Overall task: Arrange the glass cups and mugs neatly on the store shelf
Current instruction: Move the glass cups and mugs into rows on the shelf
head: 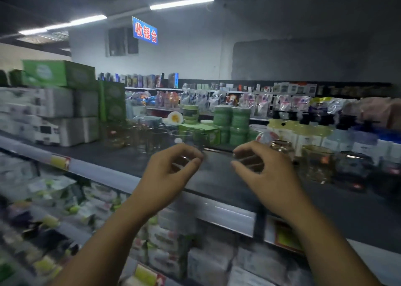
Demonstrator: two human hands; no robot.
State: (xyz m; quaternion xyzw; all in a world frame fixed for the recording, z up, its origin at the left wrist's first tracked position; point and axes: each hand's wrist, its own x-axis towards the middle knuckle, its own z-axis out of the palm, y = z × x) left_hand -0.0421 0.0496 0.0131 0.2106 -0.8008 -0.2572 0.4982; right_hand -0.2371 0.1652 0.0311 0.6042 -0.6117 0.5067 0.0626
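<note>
The left hand (171,170) curls its fingers round a small clear cup (184,158). The right hand (262,173) grips a second cup (249,162). Both are over the dark shelf (217,177). The row of glasses (149,140) stands upright just behind, nearer the left hand. They look smooth, round and shiny

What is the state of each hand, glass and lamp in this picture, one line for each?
left hand, curled round first small glass
right hand, curled round second small glass
glass cups, upright on shelf
glass mugs, upright on shelf
ceiling lamps, lit
</note>
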